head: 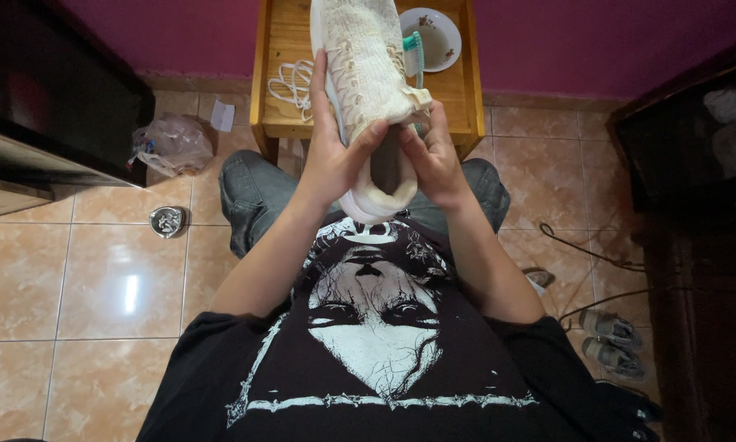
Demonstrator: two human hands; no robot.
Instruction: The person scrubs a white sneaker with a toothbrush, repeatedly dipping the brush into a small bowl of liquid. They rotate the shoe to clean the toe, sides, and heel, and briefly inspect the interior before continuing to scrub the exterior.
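Head view, looking straight down at a seated person in a black printed T-shirt and grey jeans. Both hands hold one white knit sneaker up over the lap, heel toward the chest, toe pointing away over the table. Left hand wraps the left side of the shoe, fingers running up along the eyelets, thumb hooked at the collar; closed on it. Right hand grips the right side near the collar, fingers curled around the edge, so the opening is spread and the dark inside shows. No laces in the eyelets. Held between both palms, so the shoe stays steady and tilted up toward the camera.

Beyond, a small wooden table stands just past the knees. On it lies a loose white lace left of the shoe, with a green toothbrush and a white bowl to its right, all within arm's reach. Tiled floor left side: small metal ashtray, crumpled plastic bag. Right side: a pair of grey shoes, black cable. Magenta wall behind.
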